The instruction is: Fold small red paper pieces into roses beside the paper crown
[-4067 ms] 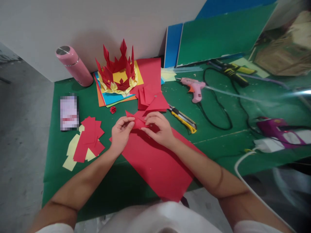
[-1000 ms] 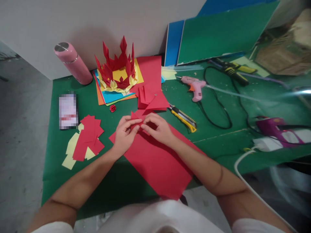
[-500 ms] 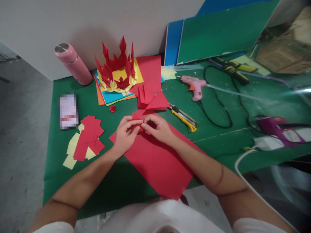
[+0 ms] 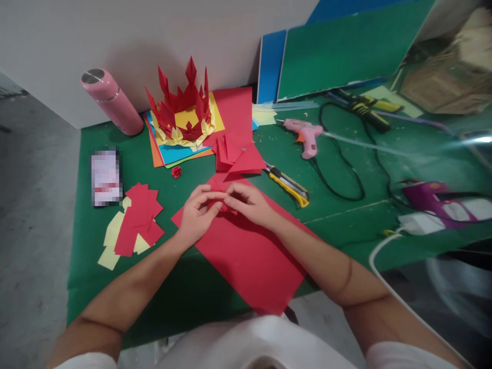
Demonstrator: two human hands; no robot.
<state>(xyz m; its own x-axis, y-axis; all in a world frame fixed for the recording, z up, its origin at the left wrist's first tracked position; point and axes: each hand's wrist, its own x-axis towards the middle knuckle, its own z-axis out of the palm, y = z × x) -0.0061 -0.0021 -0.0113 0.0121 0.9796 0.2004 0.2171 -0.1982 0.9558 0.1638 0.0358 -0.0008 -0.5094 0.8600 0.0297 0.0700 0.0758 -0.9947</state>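
Between my two hands is a small folded piece of red paper (image 4: 220, 190), partly covered by the fingers. My left hand (image 4: 200, 211) pinches it from the left. From the other side, my right hand (image 4: 248, 204) grips it with thumb and forefinger, the fingertips of both hands nearly meeting. Below lies a large red paper sheet (image 4: 253, 256) on the green tabletop. Folded red paper pieces (image 4: 238, 156) rest just beyond my hands. Farther back, a red and pale yellow paper crown (image 4: 184, 118) stands on coloured sheets, with a small red paper rose (image 4: 176, 172) in front of it.
Left: a pink bottle (image 4: 115, 105), a blurred-out phone (image 4: 106, 177), red and yellow paper cut-outs (image 4: 134, 220). Right: a yellow utility knife (image 4: 288, 187), a pink glue gun (image 4: 305, 136) with its cord, a purple power strip (image 4: 438, 202). Boards (image 4: 346, 61) lean at the back.
The whole view has shifted slightly, so the table's things sit a little farther left. Both hands keep their pinch on the red paper, whose raised tip now shows less above the fingers.
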